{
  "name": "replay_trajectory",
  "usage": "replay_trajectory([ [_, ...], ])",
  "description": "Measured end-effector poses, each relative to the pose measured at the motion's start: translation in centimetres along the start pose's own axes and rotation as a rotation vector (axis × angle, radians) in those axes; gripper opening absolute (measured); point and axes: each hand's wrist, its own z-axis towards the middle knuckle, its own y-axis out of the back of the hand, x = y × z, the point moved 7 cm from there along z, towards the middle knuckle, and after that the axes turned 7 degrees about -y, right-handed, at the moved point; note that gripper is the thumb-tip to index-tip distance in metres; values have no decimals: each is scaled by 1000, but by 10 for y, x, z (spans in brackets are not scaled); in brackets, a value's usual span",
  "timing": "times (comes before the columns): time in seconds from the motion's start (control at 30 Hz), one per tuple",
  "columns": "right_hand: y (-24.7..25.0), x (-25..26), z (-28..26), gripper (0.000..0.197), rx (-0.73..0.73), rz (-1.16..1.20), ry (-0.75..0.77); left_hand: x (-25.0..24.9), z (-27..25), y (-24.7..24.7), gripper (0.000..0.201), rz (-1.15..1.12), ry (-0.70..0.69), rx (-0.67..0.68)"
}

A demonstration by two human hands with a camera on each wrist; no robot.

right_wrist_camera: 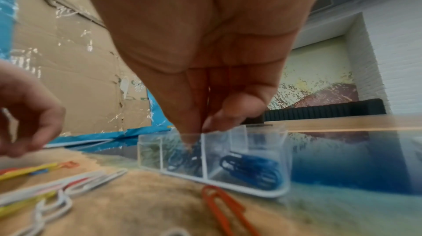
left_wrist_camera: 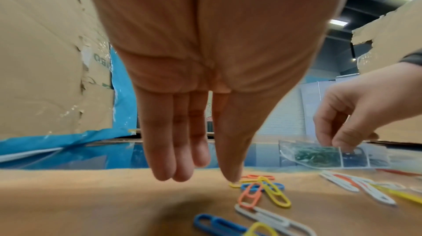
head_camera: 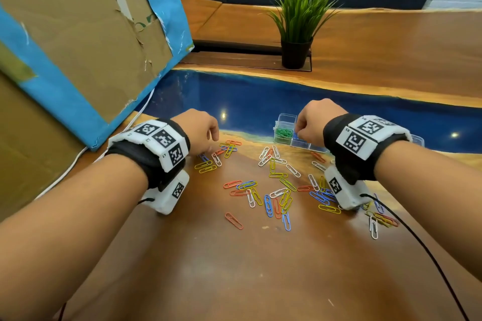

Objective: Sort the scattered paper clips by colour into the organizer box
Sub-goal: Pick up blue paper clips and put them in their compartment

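Observation:
Scattered paper clips point(head_camera: 276, 190) in red, yellow, blue and white lie across the wooden table. The clear organizer box point(head_camera: 317, 148) stands at the far right of them, with green clips point(head_camera: 283, 133) in its left compartment and blue clips point(right_wrist_camera: 253, 166) further right. My right hand point(right_wrist_camera: 198, 131) hovers over the box point(right_wrist_camera: 251, 190), thumb and finger pinched together just inside a blue compartment, apparently on a blue clip point(right_wrist_camera: 189, 148) that is blurred. My left hand point(left_wrist_camera: 205, 175) points straight down, one fingertip touching a yellow clip point(left_wrist_camera: 235, 184) in a small pile.
A large cardboard box with blue tape point(head_camera: 78, 34) leans at the left. A potted plant point(head_camera: 294, 55) stands behind the blue resin strip point(head_camera: 234, 96). A black cable point(head_camera: 417, 237) runs from my right wrist, and a white cable point(head_camera: 70, 164) lies by the cardboard.

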Motion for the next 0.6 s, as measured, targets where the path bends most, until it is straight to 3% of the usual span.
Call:
replay_trajectory([
  [0.1,6,4,-4,20,-41,-29,9,13,-5,-4,16,29,45,33],
  [0.2,13,32,-15,20,-105,-16,121,17,-10,-6,20,16,46,49],
  [0.4,-34,93,-38,44,166,-172,377,12,-14,-7,22,33,3,43],
  [0.6,-40,96,-43,45,211,-306,416,11,-16,-9,7,107,-54,40],
])
